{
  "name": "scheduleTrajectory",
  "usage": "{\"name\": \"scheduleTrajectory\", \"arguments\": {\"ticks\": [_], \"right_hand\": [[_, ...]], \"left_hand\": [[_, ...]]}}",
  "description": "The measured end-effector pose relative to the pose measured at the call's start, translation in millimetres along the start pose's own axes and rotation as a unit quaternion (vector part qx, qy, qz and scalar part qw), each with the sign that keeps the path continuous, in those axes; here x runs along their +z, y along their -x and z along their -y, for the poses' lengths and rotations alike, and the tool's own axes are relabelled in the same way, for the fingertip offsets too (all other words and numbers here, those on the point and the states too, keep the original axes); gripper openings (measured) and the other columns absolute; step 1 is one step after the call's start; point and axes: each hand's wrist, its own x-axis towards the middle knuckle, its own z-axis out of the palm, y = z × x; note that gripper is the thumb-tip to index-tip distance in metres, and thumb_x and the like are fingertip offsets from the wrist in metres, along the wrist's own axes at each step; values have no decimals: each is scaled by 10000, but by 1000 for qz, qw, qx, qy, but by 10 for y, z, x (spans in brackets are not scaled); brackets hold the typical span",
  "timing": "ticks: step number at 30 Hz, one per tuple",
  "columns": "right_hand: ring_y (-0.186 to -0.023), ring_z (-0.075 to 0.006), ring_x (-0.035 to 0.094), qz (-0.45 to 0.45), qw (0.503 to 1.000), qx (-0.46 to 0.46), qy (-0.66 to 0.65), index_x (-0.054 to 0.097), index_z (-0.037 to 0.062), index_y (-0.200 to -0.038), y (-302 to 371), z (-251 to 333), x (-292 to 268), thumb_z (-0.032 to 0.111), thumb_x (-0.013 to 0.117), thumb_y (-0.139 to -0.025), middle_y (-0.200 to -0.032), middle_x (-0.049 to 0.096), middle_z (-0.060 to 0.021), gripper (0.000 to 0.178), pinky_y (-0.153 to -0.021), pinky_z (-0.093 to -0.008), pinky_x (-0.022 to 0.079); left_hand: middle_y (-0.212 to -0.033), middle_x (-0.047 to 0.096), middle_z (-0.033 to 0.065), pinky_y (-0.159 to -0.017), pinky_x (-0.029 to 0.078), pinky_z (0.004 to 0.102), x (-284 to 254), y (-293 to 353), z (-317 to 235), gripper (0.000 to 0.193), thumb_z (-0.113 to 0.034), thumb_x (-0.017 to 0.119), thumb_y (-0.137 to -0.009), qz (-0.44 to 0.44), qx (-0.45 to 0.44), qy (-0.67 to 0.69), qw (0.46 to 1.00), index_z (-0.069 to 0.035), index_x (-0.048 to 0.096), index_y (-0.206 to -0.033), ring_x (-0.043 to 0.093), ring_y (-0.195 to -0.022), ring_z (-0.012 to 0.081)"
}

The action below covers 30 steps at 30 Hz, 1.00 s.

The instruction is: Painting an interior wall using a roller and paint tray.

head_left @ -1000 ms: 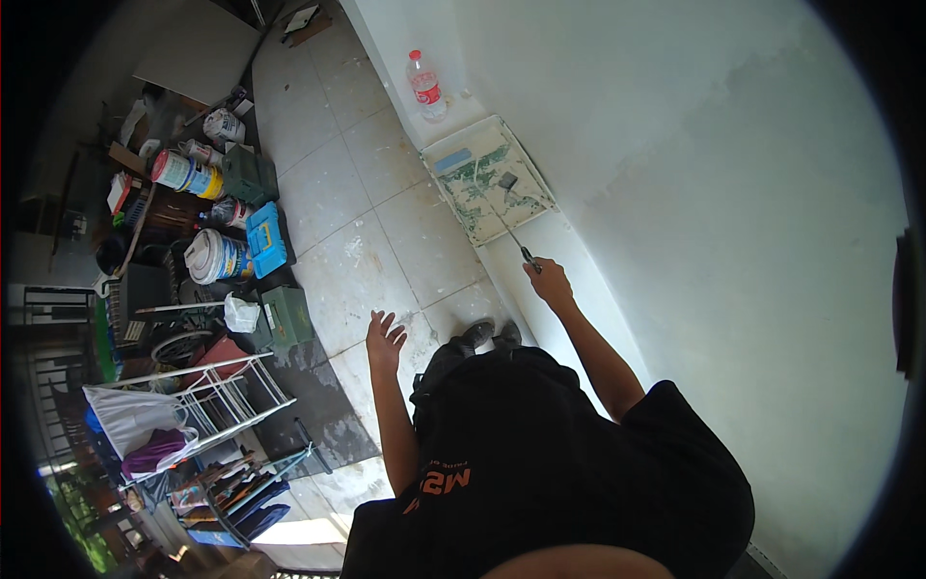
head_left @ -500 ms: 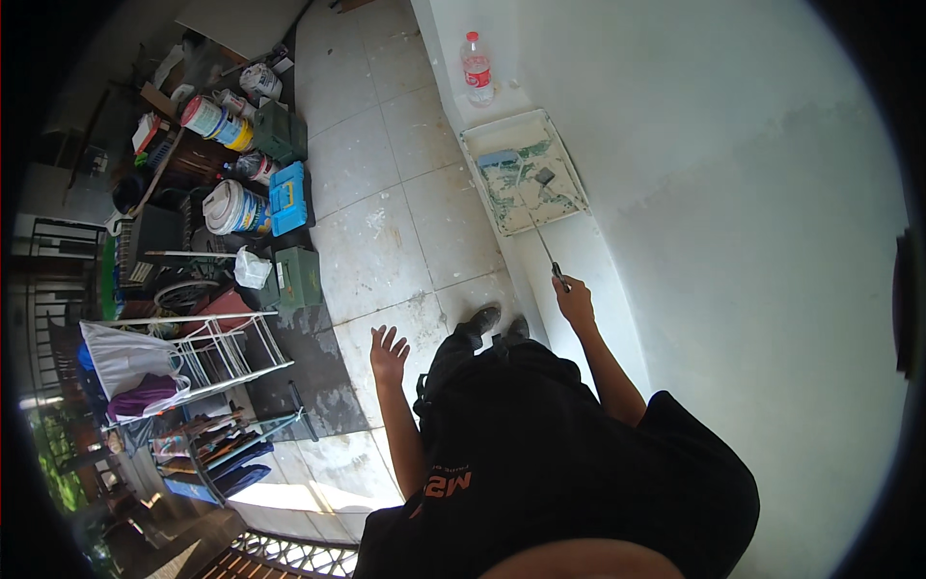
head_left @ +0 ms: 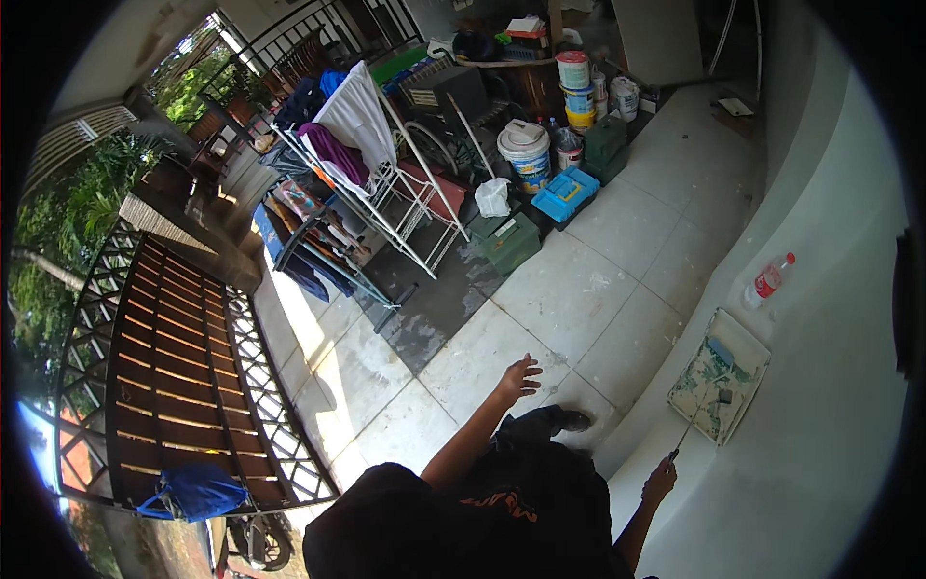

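Observation:
My right hand [head_left: 660, 480] is closed round the handle of a paint roller. The roller's thin metal rod runs up into a paint tray [head_left: 748, 340], and its blue-grey head [head_left: 720, 351] rests inside. Pale paint with dark green streaks covers the tray's bottom, where a small dark square piece [head_left: 725, 396] also lies. The tray sits on a white ledge along the wall. My left hand [head_left: 519, 378] hangs over the tiled floor, fingers apart, holding nothing.
Beyond the tray, a clear plastic bottle [head_left: 769, 280] with a red cap stands on the ledge. Paint buckets [head_left: 526, 154], a blue toolbox [head_left: 566, 195] and green boxes [head_left: 509, 243] line the far floor. A white drying rack [head_left: 424, 217] holds laundry. At left is a brown slatted gate [head_left: 174, 386].
The view has swung left, bringing the gate and greenery in, and the tray now appears at lower right. My right hand still grips the roller; my left stays open.

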Motion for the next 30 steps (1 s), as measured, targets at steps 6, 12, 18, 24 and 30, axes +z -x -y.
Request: {"name": "scheduleTrajectory", "arguments": {"ticks": [6,12,18,24,30], "right_hand": [[-998,-353,539,-17,999,-26,25,581,-17,-1057,-44,-263,68,355,476,-889,-1074,558,-228,422,-851,-418,430],[-299,-107,327,-45,992,-82,-82,627,44,-886,-223,-478,-18,358,478,-896,-423,338,6,348,-286,-284,267],[-804,-311,602,-23,994,-104,5,618,-26,-1012,68,296,-340,330,493,-885,-899,631,-206,398,-728,-387,460],[-337,-124,387,-89,983,-161,-25,624,15,-940,-321,-942,6,339,484,-892,-512,469,-56,357,-311,-292,307],[-313,-111,358,-51,993,-96,-49,624,26,-922,168,-902,-135,346,490,-892,-454,406,-29,348,-293,-284,283]], "left_hand": [[-1163,527,74,-735,435,357,-108,37,111,569,-565,439,-850,-5,3,26,1000,-114,436,-1197,548,-824,218],[-1131,535,68,-741,430,359,-57,78,101,543,-562,428,-857,2,16,37,999,-122,444,-1175,538,-837,223],[-1220,513,83,-761,427,381,-222,147,151,593,-549,347,-887,-33,12,12,999,-105,394,-1277,542,-877,250],[-1179,527,58,-750,426,364,-58,165,191,571,-567,403,-863,-5,2,5,1000,-124,427,-1222,541,-841,220],[-1168,531,57,-751,427,364,-60,161,350,566,-569,403,-862,-12,-5,23,1000,-127,434,-1213,543,-839,221]]}}
